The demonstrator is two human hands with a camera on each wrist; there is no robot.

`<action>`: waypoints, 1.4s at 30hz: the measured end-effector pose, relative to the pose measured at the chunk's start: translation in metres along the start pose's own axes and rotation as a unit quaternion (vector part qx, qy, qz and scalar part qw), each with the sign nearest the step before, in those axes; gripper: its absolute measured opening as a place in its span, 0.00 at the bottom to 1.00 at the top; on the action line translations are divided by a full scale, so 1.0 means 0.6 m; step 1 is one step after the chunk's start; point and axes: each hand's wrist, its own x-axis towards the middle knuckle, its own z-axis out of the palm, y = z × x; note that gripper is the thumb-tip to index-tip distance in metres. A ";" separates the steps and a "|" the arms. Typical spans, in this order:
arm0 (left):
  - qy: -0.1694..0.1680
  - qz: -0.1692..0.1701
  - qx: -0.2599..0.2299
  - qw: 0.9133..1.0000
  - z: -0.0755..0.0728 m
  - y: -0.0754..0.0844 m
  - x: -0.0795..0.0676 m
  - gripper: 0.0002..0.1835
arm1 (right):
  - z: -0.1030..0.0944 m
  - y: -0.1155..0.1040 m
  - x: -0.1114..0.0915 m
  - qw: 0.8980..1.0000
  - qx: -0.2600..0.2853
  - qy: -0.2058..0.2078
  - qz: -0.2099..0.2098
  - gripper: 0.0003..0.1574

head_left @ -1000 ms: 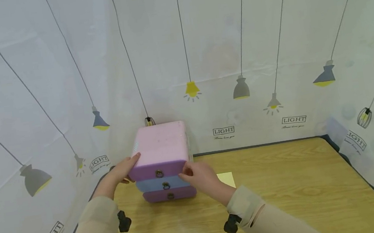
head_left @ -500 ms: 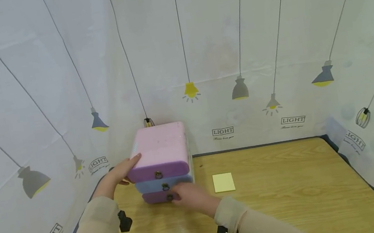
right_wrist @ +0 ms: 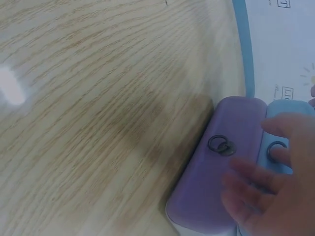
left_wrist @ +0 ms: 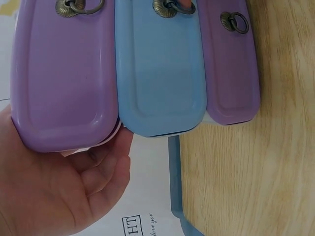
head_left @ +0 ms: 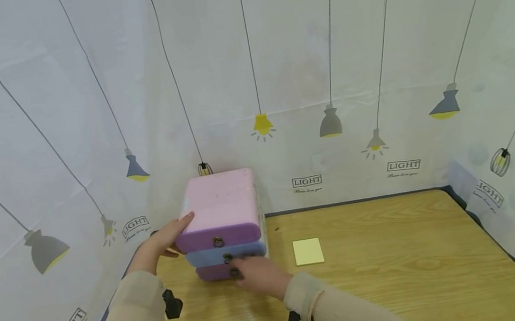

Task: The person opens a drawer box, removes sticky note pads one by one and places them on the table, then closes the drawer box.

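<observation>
Near the back left corner of the desk point(head_left: 396, 250), a 3-drawer box point(head_left: 223, 197), left hand point(head_left: 165, 239) gripping its side, right hand point(head_left: 260, 275) hooking the ring point(right_wrist: 268, 151) of the blue drawer point(left_wrist: 162, 78).

You have a yellow square point(head_left: 308, 251), perhaps a note pad, on the wood-grain desk point(head_left: 408, 265); behind it you face a pale backdrop point(head_left: 291, 42) printed with lamps point(head_left: 330, 122) and "LIGHT" labels point(head_left: 307, 181).

Left hand point(left_wrist: 54, 182) grips end of plastic three-drawer unit point(left_wrist: 160, 101); fingers point(left_wrist: 109, 172) behind glossy purple front point(left_wrist: 69, 78); light-blue front point(left_wrist: 160, 64) adjoining, another fingertip point(left_wrist: 185, 4) at its bronze ring pull point(left_wrist: 164, 8); mauve front point(left_wrist: 231, 71) beside wood-grain tabletop point(left_wrist: 285, 123).
</observation>
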 end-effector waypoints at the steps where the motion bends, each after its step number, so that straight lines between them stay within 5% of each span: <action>1: 0.000 0.002 0.000 1.000 0.001 0.000 0.000 0.53 | -0.001 -0.002 0.001 1.000 -0.008 0.000 -0.001 0.26; 17: 0.010 0.000 0.001 1.000 0.003 -0.007 0.003 0.51 | -0.002 -0.011 0.028 0.997 -0.055 0.047 -0.018 0.04; 42: 0.017 0.005 0.006 1.000 0.005 -0.001 0.000 0.51 | -0.018 -0.030 0.010 0.995 -0.090 -0.008 -0.045 0.12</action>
